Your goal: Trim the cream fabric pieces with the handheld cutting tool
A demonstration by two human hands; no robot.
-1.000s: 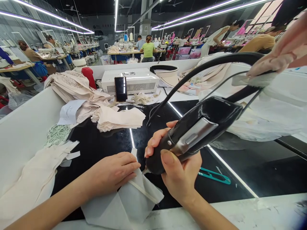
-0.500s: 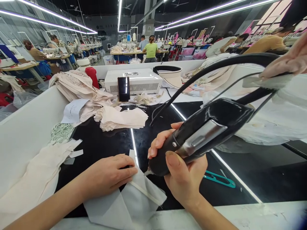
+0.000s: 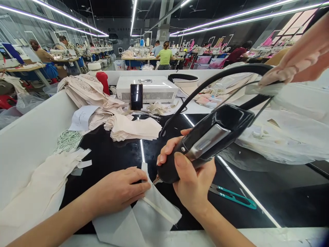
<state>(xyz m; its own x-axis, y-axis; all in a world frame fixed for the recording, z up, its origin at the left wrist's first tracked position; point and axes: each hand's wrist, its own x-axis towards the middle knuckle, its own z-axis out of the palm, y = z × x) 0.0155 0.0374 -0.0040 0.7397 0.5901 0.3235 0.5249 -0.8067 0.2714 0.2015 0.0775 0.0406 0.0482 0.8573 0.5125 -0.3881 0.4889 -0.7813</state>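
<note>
My right hand (image 3: 191, 178) is wrapped around a black corded handheld tool (image 3: 208, 137) with a silver metal lever along its side. The tool's narrow metal tip (image 3: 157, 180) points down at the edge of a thin white fabric piece (image 3: 164, 202), close to my left fingertips. I cannot tell whether the tip touches it. Palm down, my left hand (image 3: 125, 188) presses and holds this fabric on the glossy black tabletop (image 3: 115, 156). A narrow pale strip (image 3: 158, 209) runs across the fabric. Teal thread snips (image 3: 233, 197) lie right of my right hand.
Beige fabric stacks (image 3: 135, 127), green elastic loops (image 3: 68, 140) and pale pieces (image 3: 36, 185) lie left. Behind stand a phone (image 3: 136, 96), a white vented box (image 3: 159, 90) and a red bottle (image 3: 102, 81). A cable (image 3: 200, 92) arches right beside a plastic bag (image 3: 285, 140). Co-workers sit beyond.
The camera view has shifted slightly. The tool's body has swung a little left and its tip sits slightly higher along the fabric's edge. Both hands keep their hold.
</note>
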